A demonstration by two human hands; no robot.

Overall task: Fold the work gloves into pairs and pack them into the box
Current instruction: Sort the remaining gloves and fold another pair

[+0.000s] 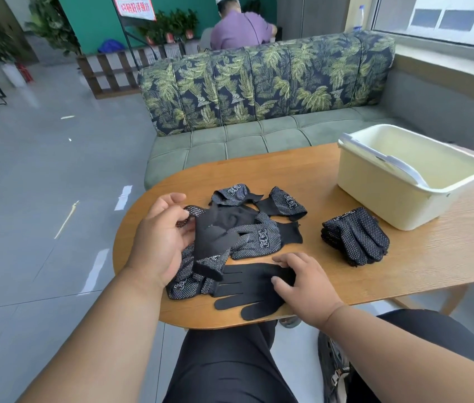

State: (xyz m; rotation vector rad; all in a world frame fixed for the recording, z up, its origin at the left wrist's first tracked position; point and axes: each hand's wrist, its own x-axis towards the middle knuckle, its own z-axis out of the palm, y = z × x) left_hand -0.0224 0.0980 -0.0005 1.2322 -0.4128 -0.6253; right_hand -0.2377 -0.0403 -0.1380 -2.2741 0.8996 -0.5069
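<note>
A loose heap of black work gloves with white dots (259, 237) lies on the wooden table (421, 257). My left hand (161, 237) holds one black glove (215, 237) lifted off the heap at its left side. One plain-side-up glove (244, 289) lies flat near the front edge, and my right hand (302, 282) presses on its cuff end. A stack of folded gloves (356, 235) sits to the right of the heap. The pale yellow plastic box (381, 196) stands at the back right with nothing visible inside.
The box's grey handle (392, 162) lies across its opening. A leaf-patterned sofa (259, 91) stands behind the table. A person in a purple shirt (241, 30) sits beyond it, facing away. My legs (230, 365) are under the table's front edge.
</note>
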